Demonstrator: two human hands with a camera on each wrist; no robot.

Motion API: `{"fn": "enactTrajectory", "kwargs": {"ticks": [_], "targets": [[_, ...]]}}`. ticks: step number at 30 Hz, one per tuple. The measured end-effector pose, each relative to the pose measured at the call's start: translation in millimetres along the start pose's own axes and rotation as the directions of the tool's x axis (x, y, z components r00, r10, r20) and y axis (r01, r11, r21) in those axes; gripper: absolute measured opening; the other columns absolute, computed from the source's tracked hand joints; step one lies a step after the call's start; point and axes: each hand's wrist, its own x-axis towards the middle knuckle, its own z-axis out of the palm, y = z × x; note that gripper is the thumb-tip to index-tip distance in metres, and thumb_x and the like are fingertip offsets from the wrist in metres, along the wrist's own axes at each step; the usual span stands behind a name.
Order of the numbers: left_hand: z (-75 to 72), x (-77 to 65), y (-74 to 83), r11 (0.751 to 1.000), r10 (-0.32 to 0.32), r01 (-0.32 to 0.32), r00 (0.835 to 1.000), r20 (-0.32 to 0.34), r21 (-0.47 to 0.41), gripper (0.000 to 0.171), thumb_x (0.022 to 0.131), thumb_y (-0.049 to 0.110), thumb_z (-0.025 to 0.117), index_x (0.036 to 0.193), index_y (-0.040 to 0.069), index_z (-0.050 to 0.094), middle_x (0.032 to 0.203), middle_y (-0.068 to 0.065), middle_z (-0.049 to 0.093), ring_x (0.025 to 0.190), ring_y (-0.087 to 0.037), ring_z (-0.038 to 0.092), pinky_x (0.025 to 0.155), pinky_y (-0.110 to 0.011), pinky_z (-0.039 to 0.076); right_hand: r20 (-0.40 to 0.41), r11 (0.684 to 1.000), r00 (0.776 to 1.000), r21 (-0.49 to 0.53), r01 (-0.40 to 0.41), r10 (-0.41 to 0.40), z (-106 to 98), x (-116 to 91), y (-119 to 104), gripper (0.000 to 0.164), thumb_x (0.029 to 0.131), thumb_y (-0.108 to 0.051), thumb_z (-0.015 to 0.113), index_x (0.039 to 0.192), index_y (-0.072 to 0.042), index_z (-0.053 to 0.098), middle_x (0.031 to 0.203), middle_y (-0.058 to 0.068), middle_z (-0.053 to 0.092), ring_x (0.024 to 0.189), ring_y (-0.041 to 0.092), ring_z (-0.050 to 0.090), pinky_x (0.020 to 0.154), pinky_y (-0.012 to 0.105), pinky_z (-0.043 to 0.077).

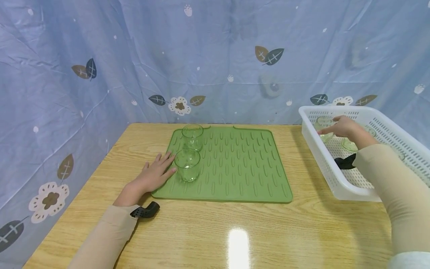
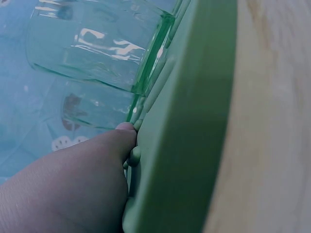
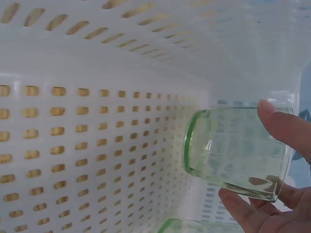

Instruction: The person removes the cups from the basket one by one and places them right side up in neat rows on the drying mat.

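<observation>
My left hand (image 1: 155,175) rests flat with spread fingers on the left edge of a green drying mat (image 1: 235,164). Beside its thumb and fingertips stands a clear greenish drinking glass (image 1: 188,170), upright, and a second glass (image 1: 193,136) stands just behind it. Over at the right, my right hand (image 1: 342,129) reaches into a white plastic basket (image 1: 322,160). There it grips another drinking glass (image 3: 233,150) between thumb and fingers, as the right wrist view shows. More glasses lie in the basket, partly hidden by my arm.
The mat and basket sit on a wooden table (image 1: 188,228), the basket near its right side with raised, slotted walls. A blue patterned curtain (image 1: 218,67) hangs behind the table and along its left side. Part of another glass (image 3: 194,225) shows below the held one.
</observation>
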Motion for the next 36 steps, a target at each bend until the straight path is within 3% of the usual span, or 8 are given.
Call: {"fn": "enactTrajectory", "kwargs": {"ticks": [10, 17, 26, 36], "targets": [[-3.0, 1.3, 2.1, 1.000, -0.002, 0.002, 1.000, -0.010, -0.005, 0.070, 0.111, 0.051, 0.034, 0.165, 0.008, 0.022, 0.170, -0.017, 0.012, 0.153, -0.048, 0.002, 0.111, -0.079, 0.001, -0.030, 1.000, 0.999, 0.004, 0.011, -0.011, -12, -8, -12, 0.112, 0.098, -0.039, 0.069, 0.150, 0.022, -0.009, 0.154, 0.049, -0.001, 0.131, 0.067, 0.031, 0.109, 0.071, 0.028], [-1.6, -0.7, 2.7, 1.000, 0.013, -0.013, 1.000, -0.022, -0.020, 0.068, 0.111, 0.046, 0.038, 0.164, 0.006, 0.024, 0.169, -0.019, 0.013, 0.152, -0.050, 0.004, 0.109, -0.081, 0.002, -0.005, 0.999, 1.000, 0.028, 0.020, -0.019, -14, -18, -14, 0.111, 0.099, -0.037, 0.068, 0.150, 0.021, -0.011, 0.154, 0.049, 0.000, 0.132, 0.068, 0.027, 0.110, 0.072, 0.025], [0.7, -0.7, -0.7, 1.000, 0.012, -0.012, 1.000, -0.012, 0.006, 0.068, 0.111, 0.047, 0.036, 0.164, 0.007, 0.023, 0.169, -0.019, 0.013, 0.152, -0.051, 0.005, 0.110, -0.080, 0.001, -0.038, 0.997, 0.998, 0.050, 0.057, -0.055, -18, -33, -22, 0.107, 0.100, -0.037, 0.067, 0.155, 0.016, -0.008, 0.153, 0.050, 0.004, 0.132, 0.067, 0.029, 0.109, 0.069, 0.032], [-1.8, 0.9, 1.6, 1.000, 0.003, -0.004, 1.000, -0.002, -0.001, 0.067, 0.112, 0.046, 0.037, 0.164, 0.007, 0.021, 0.169, -0.019, 0.012, 0.152, -0.050, 0.003, 0.110, -0.080, 0.001, -0.064, 0.990, 0.996, 0.121, 0.074, -0.067, -28, -44, -35, 0.108, 0.099, -0.038, 0.069, 0.158, 0.008, -0.009, 0.158, 0.044, -0.006, 0.134, 0.069, 0.023, 0.111, 0.072, 0.025]]}}
